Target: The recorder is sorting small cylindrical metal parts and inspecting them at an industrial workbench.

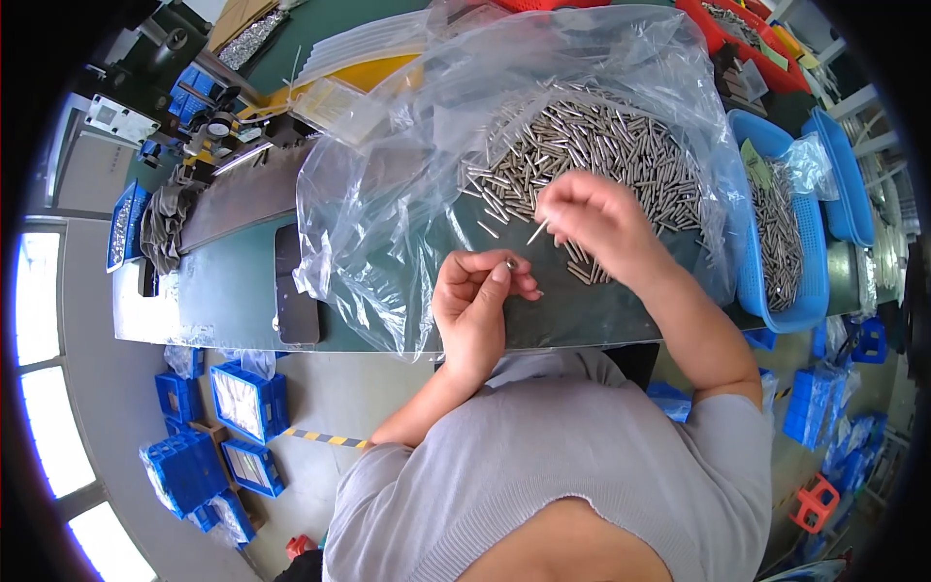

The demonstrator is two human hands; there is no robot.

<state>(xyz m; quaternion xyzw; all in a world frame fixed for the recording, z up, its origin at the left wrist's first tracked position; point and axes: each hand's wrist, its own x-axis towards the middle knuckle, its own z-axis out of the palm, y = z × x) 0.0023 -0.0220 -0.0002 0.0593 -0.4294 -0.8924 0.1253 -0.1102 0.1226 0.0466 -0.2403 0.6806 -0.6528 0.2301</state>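
Observation:
My left hand (pixel 471 308) is closed near the table's front edge. Between its thumb and forefinger is a small metal part (pixel 511 263), seen end-on as a round, shiny tip. Up and to the right, my right hand (pixel 599 221) pinches a thin, pale stick (pixel 537 233) that points down toward the left hand; the two hands are apart. Beyond and beneath the right hand lies a wide heap of slim metal pins (pixel 601 145) on clear plastic sheeting (pixel 388 184). A single loose pin (pixel 488 229) rests just left of the stick.
A blue basket (pixel 813 281) of similar pins stands at the right, beside another blue basket (pixel 842 175). Red trays (pixel 776 68) sit at the far right. A dark phone-like slab (pixel 296 286) lies on the green table (pixel 218 301) at the left, near a bench device (pixel 208 126).

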